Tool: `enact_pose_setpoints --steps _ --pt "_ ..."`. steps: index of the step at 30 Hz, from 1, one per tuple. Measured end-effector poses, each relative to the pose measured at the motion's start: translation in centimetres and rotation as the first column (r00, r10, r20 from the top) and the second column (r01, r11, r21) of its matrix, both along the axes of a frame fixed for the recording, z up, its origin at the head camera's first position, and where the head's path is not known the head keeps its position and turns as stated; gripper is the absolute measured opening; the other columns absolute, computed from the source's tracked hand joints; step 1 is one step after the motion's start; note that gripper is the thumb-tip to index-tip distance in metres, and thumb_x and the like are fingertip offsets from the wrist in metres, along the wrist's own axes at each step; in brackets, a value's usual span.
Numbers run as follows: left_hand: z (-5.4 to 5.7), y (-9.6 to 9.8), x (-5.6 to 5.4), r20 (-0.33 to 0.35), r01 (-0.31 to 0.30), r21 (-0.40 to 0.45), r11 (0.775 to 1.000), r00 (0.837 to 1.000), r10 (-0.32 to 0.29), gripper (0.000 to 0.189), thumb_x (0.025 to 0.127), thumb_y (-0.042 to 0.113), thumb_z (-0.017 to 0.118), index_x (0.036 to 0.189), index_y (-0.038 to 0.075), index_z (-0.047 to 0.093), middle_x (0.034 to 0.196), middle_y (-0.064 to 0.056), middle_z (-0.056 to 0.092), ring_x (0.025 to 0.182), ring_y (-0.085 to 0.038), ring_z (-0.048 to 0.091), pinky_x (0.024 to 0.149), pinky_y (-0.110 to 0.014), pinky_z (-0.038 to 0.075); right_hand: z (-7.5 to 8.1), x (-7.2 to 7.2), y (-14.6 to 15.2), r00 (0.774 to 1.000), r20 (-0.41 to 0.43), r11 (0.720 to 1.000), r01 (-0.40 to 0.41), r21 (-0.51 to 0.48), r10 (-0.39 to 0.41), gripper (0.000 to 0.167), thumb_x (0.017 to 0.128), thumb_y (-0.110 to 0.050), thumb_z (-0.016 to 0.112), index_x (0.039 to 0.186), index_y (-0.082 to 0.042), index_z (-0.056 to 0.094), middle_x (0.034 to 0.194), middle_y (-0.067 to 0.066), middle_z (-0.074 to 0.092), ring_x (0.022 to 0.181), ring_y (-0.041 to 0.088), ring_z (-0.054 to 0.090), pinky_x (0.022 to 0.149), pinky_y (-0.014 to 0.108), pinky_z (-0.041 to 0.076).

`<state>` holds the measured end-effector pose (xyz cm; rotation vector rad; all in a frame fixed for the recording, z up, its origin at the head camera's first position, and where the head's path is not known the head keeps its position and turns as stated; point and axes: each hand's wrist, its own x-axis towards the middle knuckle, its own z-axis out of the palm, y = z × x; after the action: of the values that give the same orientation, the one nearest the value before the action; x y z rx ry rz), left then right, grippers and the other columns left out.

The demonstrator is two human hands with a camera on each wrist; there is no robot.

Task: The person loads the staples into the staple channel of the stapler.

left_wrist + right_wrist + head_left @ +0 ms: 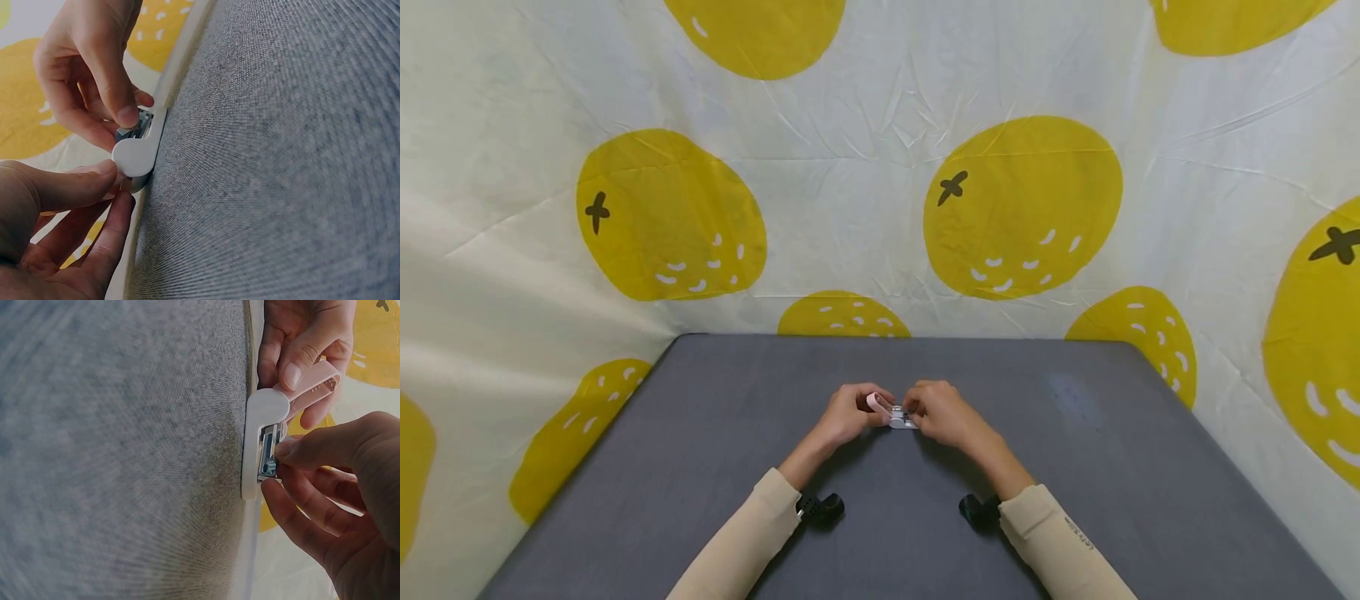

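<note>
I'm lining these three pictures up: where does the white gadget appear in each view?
Head: white gadget below centre.
Left wrist: white gadget left of centre, about mid-height.
Right wrist: white gadget right of centre, about mid-height.
Shared landmark: the grey tabletop, visible in all three.

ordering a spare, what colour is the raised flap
The flap is pink, clearest in the right wrist view.

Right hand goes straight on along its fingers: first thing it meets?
The metal mechanism, which the right hand already seems to touch; the white base lies just beyond. Depth there is hard to judge.
</note>
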<state>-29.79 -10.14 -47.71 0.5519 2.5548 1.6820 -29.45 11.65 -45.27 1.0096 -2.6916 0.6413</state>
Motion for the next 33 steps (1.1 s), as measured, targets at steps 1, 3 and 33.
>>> enact_pose_setpoints --steps 1,3,33 --pt "0.05 0.01 0.01 0.000 -0.002 -0.007 1.000 1.000 0.002 0.025 0.085 0.006 0.083 0.110 0.011 0.080 0.108 -0.011 0.078 0.084 -0.012 0.070 0.071 -0.026 0.052 0.08 0.05 0.01 1.000 0.004 1.000 0.001 0.006 -0.001 0.014 0.086 0.002 0.074 0.096 -0.006 0.079 0.093 0.005 0.073 0.079 0.019 0.070 0.073 0.036 0.058" --pt "0.09 0.01 0.01 -0.001 -0.002 -0.016 1.000 1.000 0.002 0.025 0.085 0.006 0.083 0.110 0.011 0.080 0.109 -0.010 0.078 0.084 -0.011 0.069 0.072 -0.026 0.052 0.15 0.09 0.01 1.000 0.009 1.000 0.000 0.013 0.000 0.013 0.087 0.002 0.074 0.097 -0.006 0.079 0.093 0.005 0.072 0.080 0.019 0.070 0.073 0.036 0.058" --pt "0.11 -0.07 -0.18 -0.015 0.001 -0.029 1.000 1.000 -0.001 0.027 0.084 0.006 0.084 0.110 0.011 0.080 0.108 -0.009 0.079 0.082 -0.007 0.068 0.072 -0.026 0.051 0.01 -0.37 0.34 1.000 0.027 1.000 -0.010 -0.013 0.011 0.016 0.085 0.003 0.074 0.094 -0.008 0.080 0.090 0.002 0.075 0.079 0.015 0.069 0.072 0.031 0.056"
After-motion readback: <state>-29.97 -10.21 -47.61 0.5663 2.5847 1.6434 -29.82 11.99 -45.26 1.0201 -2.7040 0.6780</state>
